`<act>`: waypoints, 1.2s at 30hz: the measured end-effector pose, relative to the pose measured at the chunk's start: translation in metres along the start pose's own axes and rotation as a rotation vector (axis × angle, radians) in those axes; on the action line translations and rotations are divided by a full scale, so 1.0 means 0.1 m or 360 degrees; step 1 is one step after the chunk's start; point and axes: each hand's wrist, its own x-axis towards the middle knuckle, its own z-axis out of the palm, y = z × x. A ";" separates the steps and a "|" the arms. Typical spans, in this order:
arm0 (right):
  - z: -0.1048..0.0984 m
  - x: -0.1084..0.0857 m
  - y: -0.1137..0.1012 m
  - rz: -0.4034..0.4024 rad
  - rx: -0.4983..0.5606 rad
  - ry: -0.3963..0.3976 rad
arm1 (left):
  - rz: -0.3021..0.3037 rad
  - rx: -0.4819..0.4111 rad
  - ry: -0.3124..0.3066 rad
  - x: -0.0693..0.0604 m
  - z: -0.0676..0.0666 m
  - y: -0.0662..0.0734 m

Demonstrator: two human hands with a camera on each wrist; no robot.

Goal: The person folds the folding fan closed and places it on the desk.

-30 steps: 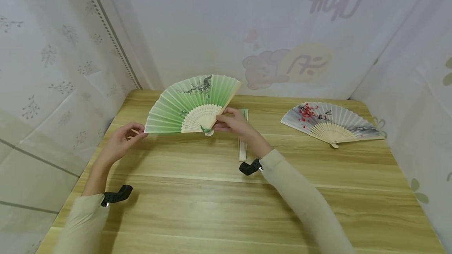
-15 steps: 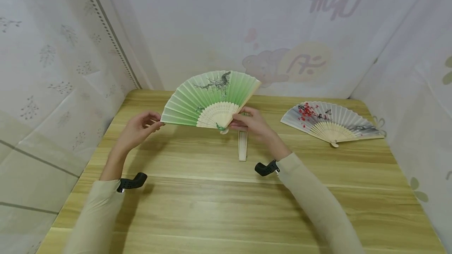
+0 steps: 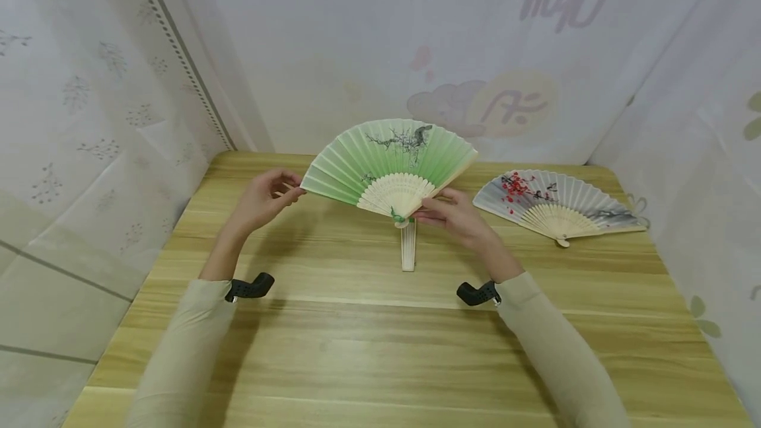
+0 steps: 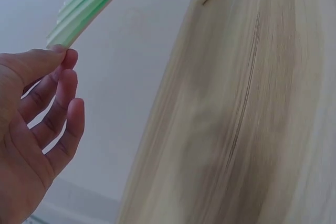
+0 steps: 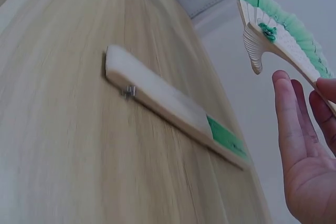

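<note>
Spread wide above the table, a green folding fan (image 3: 392, 157) with a dark branch print is held between both hands. My left hand (image 3: 264, 197) pinches its left outer corner between thumb and forefinger; in the left wrist view the other fingers of that hand (image 4: 39, 108) curve loosely. At the lower right edge, close to the ribs, my right hand (image 3: 454, 216) pinches the end stick. A green knotted cord (image 5: 268, 31) hangs at the fan's pivot. Below it on the table lies a second, folded green fan (image 3: 408, 249), partly hidden by the spread one in the head view.
A grey folding fan (image 3: 549, 203) with red blossoms lies spread at the table's right rear. The wooden table (image 3: 357, 349) meets a white printed curtain (image 3: 333, 51) at its back edge, with more cloth on both sides.
Both hands have carried the spread green fan to the right. It now hangs over the folded fan. The grey fan has stayed put.
</note>
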 end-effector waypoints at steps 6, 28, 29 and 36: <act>-0.16 -0.09 -0.03 -0.0023 0.0016 0.0029 | -0.0008 -0.0046 -0.0006 0.15 0.14 0.06; -0.36 -0.26 -0.03 -0.0109 0.0054 0.0022 | 0.0041 -0.0264 0.0084 0.33 0.37 0.06; -0.37 -0.26 -0.03 -0.0113 0.0045 0.0020 | 0.0042 -0.0276 0.0085 0.33 0.38 0.06; -0.36 -0.27 -0.02 -0.0127 0.0013 0.0036 | 0.0022 -0.0353 0.0117 0.34 0.41 -0.16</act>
